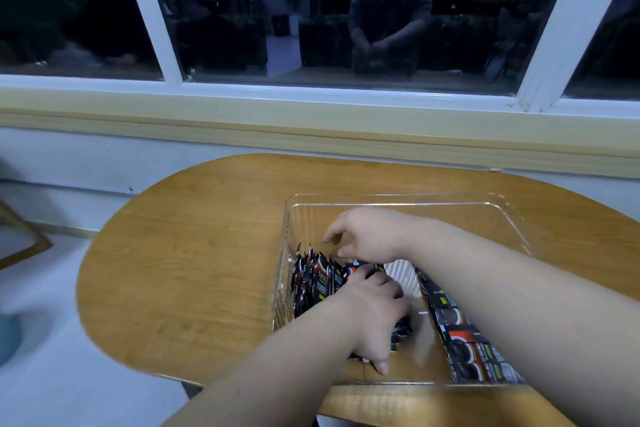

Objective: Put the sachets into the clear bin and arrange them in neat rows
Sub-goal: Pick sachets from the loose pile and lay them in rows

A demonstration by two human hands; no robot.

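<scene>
On the wooden table (194, 253), toward its right half, stands one clear bin (394, 198), and everything else sits relative to it. Against the bin's left wall stands one packed row of black-and-red sachets (313, 279) on edge; they overlap too tightly to count. Just right of that row, over the bin's near-left part, the left hand (372, 308) lies palm down on more sachets, its fingers spread and pressing on them, the thumb reaching toward the bin's near wall. Whether it actually grips any of them cannot be told. Behind it, over the bin's middle, the right hand (367, 236) hovers with fingers loosely curled downward, the fingertips above the tops of the left row; it seems to hold nothing, though the underside is hidden. Its forearm crosses the bin from the right. Between the two hands a patch of bare ribbed bin floor shows. Along the bin's right wall runs a second row of sachets (464, 333), partly hidden under the right forearm, about six visible, lying overlapped.
</scene>
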